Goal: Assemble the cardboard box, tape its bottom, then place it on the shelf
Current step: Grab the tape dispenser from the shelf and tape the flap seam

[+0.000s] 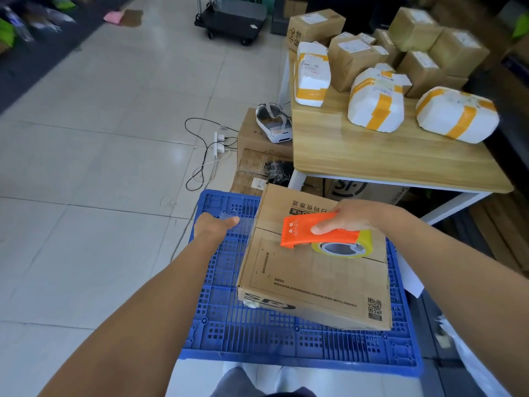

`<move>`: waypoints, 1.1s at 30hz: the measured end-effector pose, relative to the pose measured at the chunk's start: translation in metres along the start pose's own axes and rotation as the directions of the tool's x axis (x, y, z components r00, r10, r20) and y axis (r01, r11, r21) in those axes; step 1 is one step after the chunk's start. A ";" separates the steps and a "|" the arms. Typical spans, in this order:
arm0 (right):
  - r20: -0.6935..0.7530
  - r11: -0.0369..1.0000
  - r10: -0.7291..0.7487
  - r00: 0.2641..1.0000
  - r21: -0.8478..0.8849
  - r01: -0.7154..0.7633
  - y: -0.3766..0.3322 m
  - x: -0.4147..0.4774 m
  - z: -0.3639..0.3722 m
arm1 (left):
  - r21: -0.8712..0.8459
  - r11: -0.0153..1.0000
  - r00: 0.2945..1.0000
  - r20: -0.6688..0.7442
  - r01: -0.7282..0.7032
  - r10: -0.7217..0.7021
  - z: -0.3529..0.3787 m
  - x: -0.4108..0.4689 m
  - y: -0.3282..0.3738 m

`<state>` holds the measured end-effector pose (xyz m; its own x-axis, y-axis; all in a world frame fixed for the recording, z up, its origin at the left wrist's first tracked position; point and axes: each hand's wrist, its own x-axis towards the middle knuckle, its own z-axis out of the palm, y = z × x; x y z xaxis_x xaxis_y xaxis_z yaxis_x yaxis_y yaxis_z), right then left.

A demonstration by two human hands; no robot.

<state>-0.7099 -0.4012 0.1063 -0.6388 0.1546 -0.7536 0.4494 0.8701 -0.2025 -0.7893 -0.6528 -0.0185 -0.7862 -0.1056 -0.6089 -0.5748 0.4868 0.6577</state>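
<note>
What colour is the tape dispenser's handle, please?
Orange, on the tape dispenser; clearest in the head view.

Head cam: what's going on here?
A person is taping a cardboard box that lies on a blue pallet. The right hand grips an orange tape dispenser over the box's centre seam. The left hand pinches the clear tape pulled out past the box's left edge. The box isn't shelved yet.

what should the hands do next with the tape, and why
Probably the left hand should press the clear tape strip down over the edge of the brown cardboard box: the strip hangs stretched off the box's left side, while the right hand holds the orange tape dispenser over the centre seam.
</note>
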 end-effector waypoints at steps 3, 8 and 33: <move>0.002 1.000 -0.016 1.000 0.014 0.016 0.000 -0.002 0.001 | -0.010 0.999 0.999 -0.021 -0.037 0.037 0.001 0.002 0.001; -0.007 1.000 -0.002 1.000 0.030 0.002 0.000 -0.004 0.002 | 0.076 0.989 0.989 -0.073 -0.127 0.132 -0.003 0.002 0.010; -0.061 0.996 0.053 0.997 0.069 -0.049 -0.010 0.000 0.010 | 0.061 0.985 0.965 0.199 0.163 -0.172 0.042 0.012 -0.022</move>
<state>-0.7079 -0.4148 0.1024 -0.6510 0.2286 -0.7239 0.5220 0.8272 -0.2082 -0.7762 -0.6281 -0.0592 -0.6146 -0.0124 -0.7887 -0.6801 0.5149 0.5218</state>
